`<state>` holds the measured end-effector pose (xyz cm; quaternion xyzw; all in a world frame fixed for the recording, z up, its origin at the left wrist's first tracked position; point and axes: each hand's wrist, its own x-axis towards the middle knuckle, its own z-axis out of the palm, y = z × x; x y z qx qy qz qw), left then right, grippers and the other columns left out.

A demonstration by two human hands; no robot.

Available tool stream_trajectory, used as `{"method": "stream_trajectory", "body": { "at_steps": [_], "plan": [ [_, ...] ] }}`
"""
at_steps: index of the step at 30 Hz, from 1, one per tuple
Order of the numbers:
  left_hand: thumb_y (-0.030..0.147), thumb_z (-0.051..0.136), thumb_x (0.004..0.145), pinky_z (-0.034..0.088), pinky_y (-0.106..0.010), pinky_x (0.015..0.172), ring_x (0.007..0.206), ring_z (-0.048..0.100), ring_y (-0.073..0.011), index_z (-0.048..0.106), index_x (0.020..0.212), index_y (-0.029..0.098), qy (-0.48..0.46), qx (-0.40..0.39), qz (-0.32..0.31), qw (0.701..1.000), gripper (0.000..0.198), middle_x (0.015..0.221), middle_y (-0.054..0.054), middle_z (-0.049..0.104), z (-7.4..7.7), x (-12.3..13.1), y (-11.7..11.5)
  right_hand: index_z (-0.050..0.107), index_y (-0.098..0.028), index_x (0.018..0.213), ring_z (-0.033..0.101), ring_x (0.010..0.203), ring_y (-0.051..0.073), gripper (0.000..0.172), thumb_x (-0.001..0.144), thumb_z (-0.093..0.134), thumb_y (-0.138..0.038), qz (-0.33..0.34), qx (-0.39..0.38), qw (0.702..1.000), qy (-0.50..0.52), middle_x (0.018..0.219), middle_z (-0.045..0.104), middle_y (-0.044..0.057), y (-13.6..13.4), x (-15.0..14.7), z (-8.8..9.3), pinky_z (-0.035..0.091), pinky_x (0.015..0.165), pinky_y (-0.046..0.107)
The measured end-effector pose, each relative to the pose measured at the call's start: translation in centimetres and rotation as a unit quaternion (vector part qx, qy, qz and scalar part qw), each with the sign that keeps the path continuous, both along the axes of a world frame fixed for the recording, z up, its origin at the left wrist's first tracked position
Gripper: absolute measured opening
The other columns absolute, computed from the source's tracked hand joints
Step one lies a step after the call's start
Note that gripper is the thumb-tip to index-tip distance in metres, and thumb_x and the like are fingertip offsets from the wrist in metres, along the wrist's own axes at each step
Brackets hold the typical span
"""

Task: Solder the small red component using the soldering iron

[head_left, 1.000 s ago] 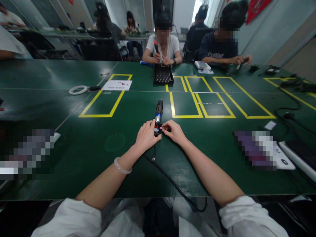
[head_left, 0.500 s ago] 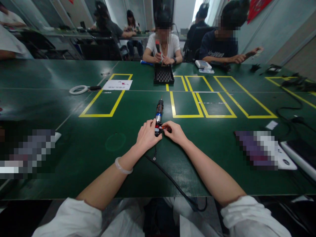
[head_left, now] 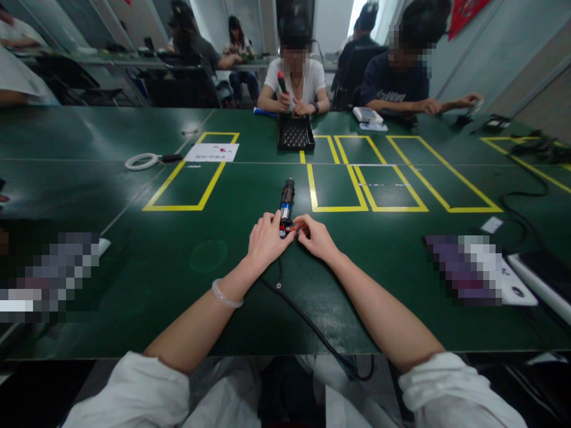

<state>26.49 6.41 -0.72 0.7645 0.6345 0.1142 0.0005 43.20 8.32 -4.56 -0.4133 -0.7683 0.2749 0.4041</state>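
A black corded electric screwdriver [head_left: 286, 199] lies on the green table [head_left: 178, 279], its tip pointing away from me. My left hand [head_left: 266, 241] is curled around the near end of the tool. My right hand [head_left: 316, 236] pinches a small red and black part at that same end, fingers closed. The tool's black cable [head_left: 307, 324] runs from under my hands back over the table's near edge.
Yellow taped rectangles [head_left: 187, 184] mark the table. A black tray [head_left: 295, 134], a white ring [head_left: 141, 161] and a paper sheet [head_left: 211, 153] lie farther off. Cables [head_left: 521, 196] and flat devices sit right. Two people sit opposite, others behind.
My hands stay on the screwdriver's near end with only slight finger shifts. The person opposite on the right has stretched an arm farther to the right.
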Motion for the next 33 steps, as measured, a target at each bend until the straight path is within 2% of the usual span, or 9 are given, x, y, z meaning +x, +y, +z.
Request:
{"method": "stream_trajectory", "body": {
  "at_steps": [7, 13, 18, 28, 33],
  "plan": [
    [0.053, 0.047, 0.088, 0.045, -0.038, 0.08, 0.099, 0.056, -0.0286, 0.043, 0.138, 0.018, 0.008, 0.015, -0.012, 1.0, 0.061, 0.116, -0.014, 0.053, -0.2, -0.5, 0.2, 0.054, -0.019, 0.107, 0.061, 0.072, 0.013, 0.03, 0.079, 0.045, -0.009, -0.01, -0.037, 0.999, 0.035, 0.09, 0.069, 0.003, 0.3, 0.2, -0.4, 0.046, 0.068, 0.024],
    [0.053, 0.049, 0.086, 0.045, -0.038, 0.084, 0.104, 0.055, -0.0288, 0.041, 0.142, 0.02, 0.046, 0.007, -0.026, 0.999, 0.065, 0.121, -0.014, 0.053, 0.4, -3.2, 0.0, 0.059, -0.018, 0.095, 0.062, 0.075, 0.014, 0.022, 0.079, 0.046, -0.01, -0.013, -0.046, 0.998, 0.04, 0.087, 0.068, 0.003, 0.6, 0.5, -0.6, 0.045, 0.067, 0.024],
    [0.056, 0.042, 0.088, 0.046, -0.039, 0.084, 0.104, 0.055, -0.0296, 0.039, 0.144, 0.02, 0.093, -0.015, -0.003, 0.996, 0.067, 0.125, -0.015, 0.053, 0.9, -7.8, -1.0, 0.062, -0.017, 0.089, 0.057, 0.069, 0.013, 0.019, 0.079, 0.047, -0.011, -0.014, -0.04, 0.999, 0.033, 0.083, 0.067, 0.002, 0.4, 0.5, -0.2, 0.043, 0.066, 0.024],
    [0.062, 0.029, 0.09, 0.045, -0.039, 0.088, 0.113, 0.053, -0.0324, 0.035, 0.146, 0.015, 0.115, -0.066, 0.13, 0.983, 0.074, 0.133, -0.018, 0.049, 1.1, -19.7, -3.5, 0.064, -0.017, 0.088, 0.056, 0.068, 0.013, 0.018, 0.08, 0.049, -0.012, -0.017, -0.043, 0.999, 0.02, 0.081, 0.066, 0.002, 0.4, 0.4, -0.1, 0.042, 0.065, 0.024],
    [0.062, 0.027, 0.09, 0.043, -0.039, 0.089, 0.112, 0.053, -0.0324, 0.036, 0.145, 0.015, 0.144, -0.082, 0.183, 0.969, 0.073, 0.134, -0.019, 0.049, 1.7, -23.9, -4.0, 0.064, -0.017, 0.086, 0.056, 0.067, 0.013, 0.016, 0.08, 0.05, -0.012, -0.02, -0.043, 0.999, 0.015, 0.08, 0.066, 0.002, 0.3, 0.4, 0.1, 0.042, 0.065, 0.024]
  ]
}}
